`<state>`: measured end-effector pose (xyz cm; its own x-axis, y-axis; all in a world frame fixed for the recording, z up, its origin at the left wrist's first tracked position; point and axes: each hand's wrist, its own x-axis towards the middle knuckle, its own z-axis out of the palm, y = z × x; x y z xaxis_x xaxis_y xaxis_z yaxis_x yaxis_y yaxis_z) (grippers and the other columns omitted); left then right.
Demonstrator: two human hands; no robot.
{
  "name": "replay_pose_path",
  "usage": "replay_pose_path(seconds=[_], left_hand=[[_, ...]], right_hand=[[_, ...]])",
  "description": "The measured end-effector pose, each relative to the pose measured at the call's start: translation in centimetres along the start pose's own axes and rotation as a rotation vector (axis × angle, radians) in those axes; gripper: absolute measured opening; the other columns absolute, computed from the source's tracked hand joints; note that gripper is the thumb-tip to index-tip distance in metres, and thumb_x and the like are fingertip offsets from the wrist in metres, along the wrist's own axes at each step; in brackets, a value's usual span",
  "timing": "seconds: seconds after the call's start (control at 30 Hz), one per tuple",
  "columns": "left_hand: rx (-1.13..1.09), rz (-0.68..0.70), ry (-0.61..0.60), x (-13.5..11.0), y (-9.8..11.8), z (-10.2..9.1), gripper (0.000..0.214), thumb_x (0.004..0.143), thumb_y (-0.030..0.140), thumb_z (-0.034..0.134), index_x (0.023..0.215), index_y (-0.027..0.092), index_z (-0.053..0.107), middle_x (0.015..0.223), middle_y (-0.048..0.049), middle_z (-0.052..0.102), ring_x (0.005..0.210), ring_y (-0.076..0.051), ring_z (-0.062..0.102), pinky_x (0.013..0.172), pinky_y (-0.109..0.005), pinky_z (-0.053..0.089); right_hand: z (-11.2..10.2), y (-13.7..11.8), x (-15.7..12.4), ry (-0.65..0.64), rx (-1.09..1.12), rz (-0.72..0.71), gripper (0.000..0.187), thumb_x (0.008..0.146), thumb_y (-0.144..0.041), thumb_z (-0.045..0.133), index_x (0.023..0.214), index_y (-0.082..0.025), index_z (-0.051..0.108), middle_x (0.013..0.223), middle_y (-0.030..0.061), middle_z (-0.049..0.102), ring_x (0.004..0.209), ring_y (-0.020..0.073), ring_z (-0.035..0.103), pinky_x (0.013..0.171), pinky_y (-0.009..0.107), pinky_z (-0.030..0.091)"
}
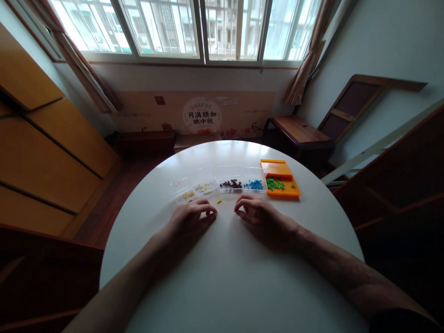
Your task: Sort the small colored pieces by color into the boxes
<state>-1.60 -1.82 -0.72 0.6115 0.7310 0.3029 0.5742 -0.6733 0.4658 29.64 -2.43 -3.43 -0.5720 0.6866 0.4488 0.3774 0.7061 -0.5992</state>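
My left hand (pixel 194 212) rests low over the white table with thumb and forefinger tips pressed together; anything between them is too small to make out. Across from it, my right hand (pixel 258 213) is curled in a similar pinch, and its fingertips hide whatever they may hold. A small yellow piece (pixel 218 201) lies on the table just beyond the gap between the hands. Behind my left hand sits a clear box with yellow pieces (pixel 188 195) and cream pieces (pixel 204 188). Dark brown pieces (pixel 231 184) and blue pieces (pixel 254 185) fill another clear box beyond my right hand.
An orange tray (pixel 282 169) with green pieces (pixel 275 184) stands at the right end of the boxes. The round white table (pixel 222 286) has a curved far edge. Past it are a wooden chair (pixel 301 129), a window and a cabinet (pixel 45 157).
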Motion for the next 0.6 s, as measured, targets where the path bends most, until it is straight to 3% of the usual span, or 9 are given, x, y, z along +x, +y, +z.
replay_pose_path(seconds=[0.27, 0.47, 0.6], left_hand=[[0.089, 0.032, 0.049, 0.3, -0.4, -1.0, 0.024, 0.107, 0.033, 0.061, 0.097, 0.025, 0.080, 0.097, -0.0018, 0.077, 0.069, -0.011, 0.065, 0.067, -0.023, 0.047], [0.327, -0.198, 0.317, -0.3, -2.0, -3.5, 0.022, 0.103, 0.038, 0.065, 0.100, 0.025, 0.082, 0.097, 0.0000, 0.077, 0.063, -0.011, 0.062, 0.060, -0.025, 0.043], [0.403, -0.262, 0.369, -0.4, -2.6, -4.0, 0.020, 0.101, 0.036, 0.066, 0.104, 0.026, 0.083, 0.101, 0.0013, 0.079, 0.063, -0.011, 0.063, 0.059, -0.025, 0.042]], right_hand=[[-0.2, -0.5, 0.2, 0.013, 0.024, 0.005, 0.007, 0.103, -0.019, 0.069, 0.106, -0.024, 0.074, 0.103, 0.0049, 0.073, 0.078, 0.0157, 0.062, 0.073, 0.029, 0.055], [-0.5, -1.0, 0.1, 0.002, 0.050, 0.024, 0.006, 0.101, -0.017, 0.070, 0.103, -0.023, 0.072, 0.100, 0.0041, 0.073, 0.075, 0.0154, 0.062, 0.072, 0.029, 0.054], [-0.4, -0.7, 0.1, -0.005, 0.042, 0.020, 0.007, 0.102, -0.018, 0.070, 0.105, -0.023, 0.074, 0.103, 0.0049, 0.074, 0.076, 0.0156, 0.063, 0.073, 0.029, 0.055]])
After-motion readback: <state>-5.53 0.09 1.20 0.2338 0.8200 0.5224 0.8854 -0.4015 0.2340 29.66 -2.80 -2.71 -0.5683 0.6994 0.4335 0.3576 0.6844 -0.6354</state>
